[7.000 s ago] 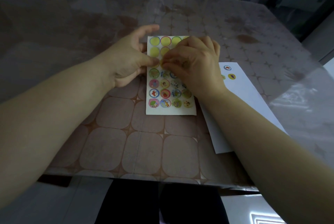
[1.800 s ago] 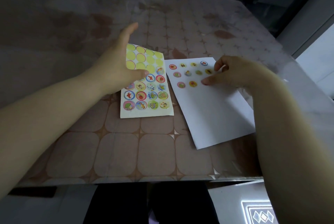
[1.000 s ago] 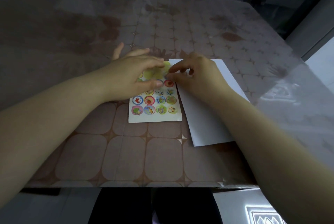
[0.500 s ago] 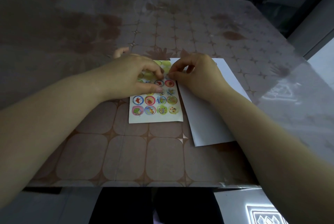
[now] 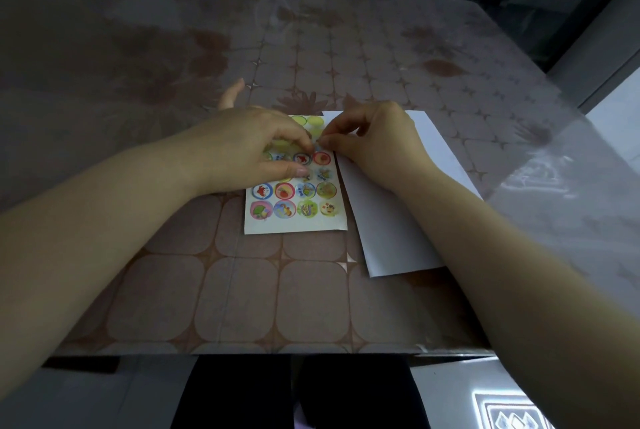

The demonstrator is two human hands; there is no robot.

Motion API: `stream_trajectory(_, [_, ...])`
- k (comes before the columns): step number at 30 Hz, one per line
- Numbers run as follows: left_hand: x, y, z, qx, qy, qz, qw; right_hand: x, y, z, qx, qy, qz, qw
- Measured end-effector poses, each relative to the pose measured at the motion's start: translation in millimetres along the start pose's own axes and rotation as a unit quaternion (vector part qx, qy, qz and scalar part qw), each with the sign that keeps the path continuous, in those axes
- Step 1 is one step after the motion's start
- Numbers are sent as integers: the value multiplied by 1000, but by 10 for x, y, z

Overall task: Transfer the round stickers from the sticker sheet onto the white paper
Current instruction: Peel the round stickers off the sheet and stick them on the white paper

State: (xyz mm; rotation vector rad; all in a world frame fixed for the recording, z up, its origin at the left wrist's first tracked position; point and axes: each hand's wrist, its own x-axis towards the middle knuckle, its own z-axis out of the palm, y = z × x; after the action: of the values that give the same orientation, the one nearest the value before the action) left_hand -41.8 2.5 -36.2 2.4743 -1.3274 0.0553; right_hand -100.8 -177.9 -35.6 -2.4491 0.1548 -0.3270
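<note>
Both hands [image 5: 249,151] stay—sheet [image 5: 294,224] (pinching).

A single wide-angle view from a camera worn on the person's head, looking forward and steeply down. It sits close above a table [image 5: 242,290] covered in clear plastic — the near table edge crosses the lower frame, the far edge bends with lens distortion near the top. Both forearms enter from the bottom corners, and the left hand [image 5: 249,148] and right hand [image 5: 377,141] meet just above centre. No second view shares the scene.
</note>
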Motion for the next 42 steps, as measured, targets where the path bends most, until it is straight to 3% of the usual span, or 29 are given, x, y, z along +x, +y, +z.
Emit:
stream_trajectory(7, [12,35,-9,10,-20,4,1000,0,22,-3,4,21,2,1000])
stream_trajectory(14, [-15,-1,8,10,-1,18,1000,5,167,-590,136,75,49,987])
stream_trajectory(17, [-14,-16,6,4,9,14,1000,-56,458,-870,66,-25,113,991])
stream_trajectory(20, [6,-32,2,-2,17,17,1000,-81,552,-917,23,-101,205,973])
stream_trajectory(33, [19,-55,-6,-6,29,33,999,-84,485,-865,-54,-90,221,970])
stream_trajectory(42, [34,-73,7,-42,33,34,998,-63,495,-890,-75,-82,277,954])
